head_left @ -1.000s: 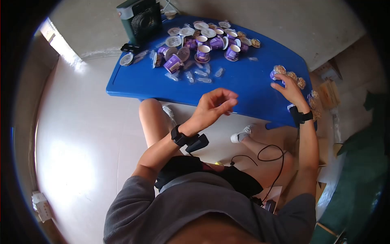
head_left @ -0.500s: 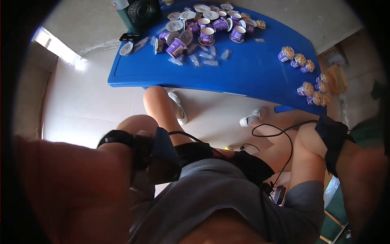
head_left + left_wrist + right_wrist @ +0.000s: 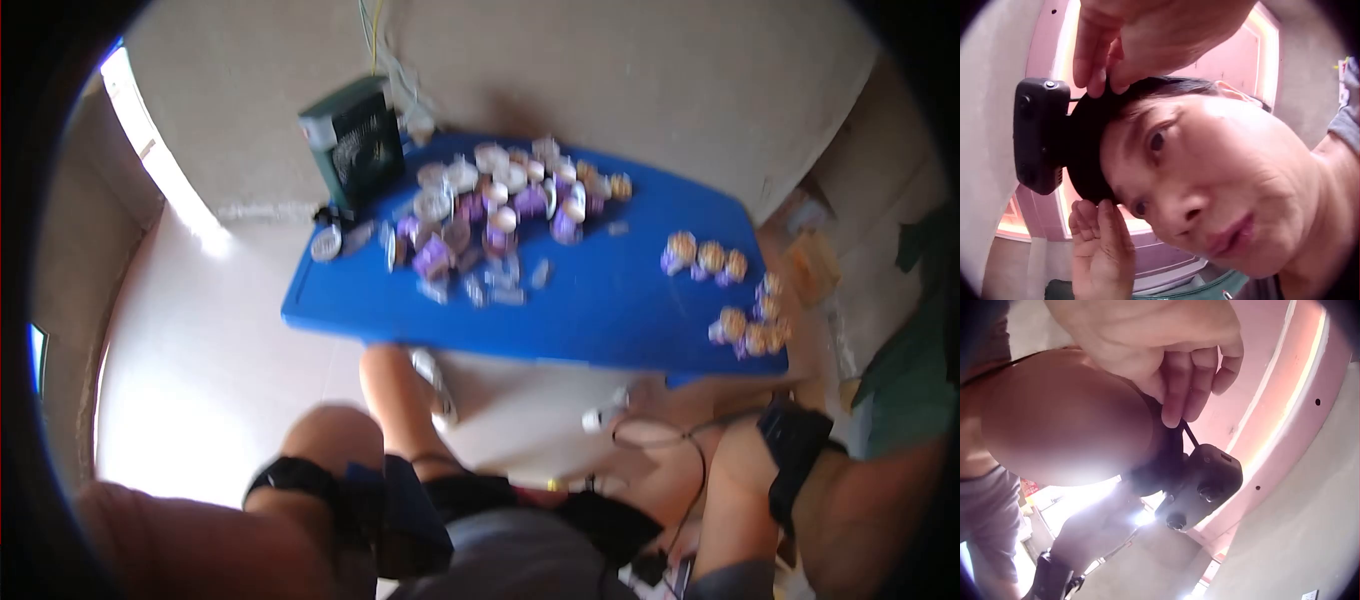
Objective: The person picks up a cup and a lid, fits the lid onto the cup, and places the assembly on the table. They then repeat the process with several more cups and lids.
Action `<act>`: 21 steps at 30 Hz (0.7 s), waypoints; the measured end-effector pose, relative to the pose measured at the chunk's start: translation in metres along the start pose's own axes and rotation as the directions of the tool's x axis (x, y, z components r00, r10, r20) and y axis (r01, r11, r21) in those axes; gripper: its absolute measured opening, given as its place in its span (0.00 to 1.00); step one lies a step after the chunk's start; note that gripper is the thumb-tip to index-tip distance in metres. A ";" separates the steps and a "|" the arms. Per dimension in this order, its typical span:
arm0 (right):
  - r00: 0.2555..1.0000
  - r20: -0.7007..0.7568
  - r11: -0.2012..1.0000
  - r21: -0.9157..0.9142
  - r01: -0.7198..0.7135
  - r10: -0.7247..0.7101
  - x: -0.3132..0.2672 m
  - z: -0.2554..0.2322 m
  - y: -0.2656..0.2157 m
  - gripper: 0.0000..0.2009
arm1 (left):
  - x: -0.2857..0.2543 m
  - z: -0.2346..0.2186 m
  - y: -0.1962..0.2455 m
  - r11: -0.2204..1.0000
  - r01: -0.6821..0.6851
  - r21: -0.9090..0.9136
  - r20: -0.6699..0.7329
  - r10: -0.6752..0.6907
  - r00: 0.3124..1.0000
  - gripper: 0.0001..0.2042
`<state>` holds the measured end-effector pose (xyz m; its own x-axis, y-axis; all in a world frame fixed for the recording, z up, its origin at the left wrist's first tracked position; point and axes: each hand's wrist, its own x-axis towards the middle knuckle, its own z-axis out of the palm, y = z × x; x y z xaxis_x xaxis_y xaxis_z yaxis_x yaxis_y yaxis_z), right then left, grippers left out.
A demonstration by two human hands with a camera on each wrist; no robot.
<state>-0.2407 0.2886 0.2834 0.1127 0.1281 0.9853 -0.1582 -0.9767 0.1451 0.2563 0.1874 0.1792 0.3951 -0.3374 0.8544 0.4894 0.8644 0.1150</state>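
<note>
My left hand (image 3: 1160, 31) pinches the edge of a black headband (image 3: 1088, 144) between thumb and fingers. A black camera (image 3: 1038, 137) sticks out from the front of the band, at the forehead of a person. On the band's other side, my right hand (image 3: 1160, 337) grips the edge with its thumb and bent fingertips, as the right wrist view shows. In the head view both hands are only blurred shapes at the lower corners, behind the black wrist straps (image 3: 290, 475); their fingers are out of that view.
On the blue table (image 3: 600, 310) lies a heap of purple cups (image 3: 435, 258), round lids (image 3: 433, 205) and small clear packets (image 3: 505, 297). Several filled cups (image 3: 733, 325) stand in groups at its right end. A dark green fan (image 3: 355, 150) stands at the back left.
Both hands have risen from over the table to the headband, the right one leaving the filled cups. The head view has tilted upward since half a second ago, so the table sits lower and looks blurred.
</note>
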 end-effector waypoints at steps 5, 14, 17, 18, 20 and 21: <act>0.991 0.075 0.993 0.054 0.106 -0.110 -0.011 0.012 0.013 0.16 | -0.008 0.044 -0.063 0.987 -0.146 -0.071 -0.056 0.142 0.988 0.14; 0.950 0.149 0.953 0.090 -0.288 0.273 0.017 0.038 0.014 0.14 | -0.007 0.087 -0.068 0.992 0.128 0.001 -0.258 -0.124 0.958 0.09; 0.934 0.171 0.938 0.091 -0.333 0.315 0.025 0.085 0.057 0.14 | -0.004 0.098 -0.082 0.989 0.149 -0.015 -0.292 -0.147 0.945 0.07; 0.927 0.178 0.933 0.090 -0.349 0.330 0.028 0.105 0.070 0.15 | 0.006 0.103 -0.100 0.987 0.157 -0.021 -0.304 -0.156 0.940 0.07; 0.921 0.191 0.928 0.090 -0.362 0.341 0.024 0.112 0.085 0.15 | 0.024 0.098 -0.122 0.985 0.168 -0.034 -0.330 -0.170 0.929 0.06; 0.907 0.242 0.928 -0.233 -0.290 0.344 0.015 0.120 0.113 0.08 | 0.027 0.095 -0.123 0.985 0.170 -0.038 -0.345 -0.172 0.923 0.05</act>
<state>-0.1393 0.1599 0.3037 0.2851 -0.2614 0.9222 -0.4077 -0.9038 -0.1302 0.1324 0.1076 0.2360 0.5483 -0.5888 0.5938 0.5788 0.7798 0.2386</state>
